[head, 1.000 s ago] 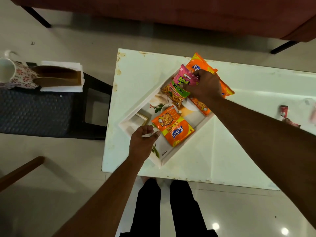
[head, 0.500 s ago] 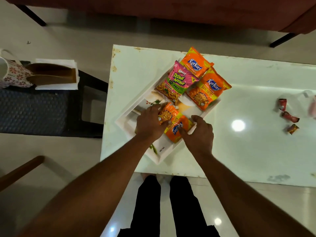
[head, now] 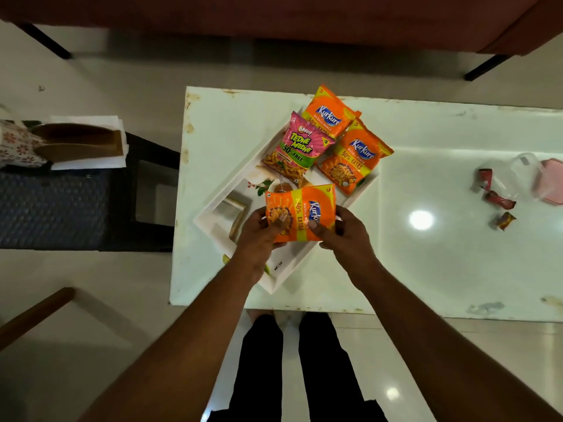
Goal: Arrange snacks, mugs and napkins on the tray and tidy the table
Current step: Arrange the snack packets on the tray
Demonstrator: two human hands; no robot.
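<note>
A white printed tray (head: 213, 222) lies at an angle on the white table (head: 426, 269). On its far half lie a pink Bingo packet (head: 297, 147) and two orange Kurkure packets (head: 330, 112) (head: 355, 156). I hold a third orange Kurkure packet (head: 300, 213) sideways just above the tray's near half. My left hand (head: 259, 236) grips its left end and my right hand (head: 345, 234) grips its right end. A floral mug (head: 16, 144) and white napkins (head: 88, 141) with a brown holder sit on the black side table at left.
Several small sweet wrappers (head: 499, 202) and a clear plastic piece with something pink (head: 548, 181) lie at the table's right. A black side table (head: 76, 205) stands left. A sofa edge (head: 274, 13) runs along the top. My legs (head: 292, 367) stand below the table edge.
My right hand left the far packets and came to the near orange packet. Both hands now hold it, lifted and turned sideways over the tray.
</note>
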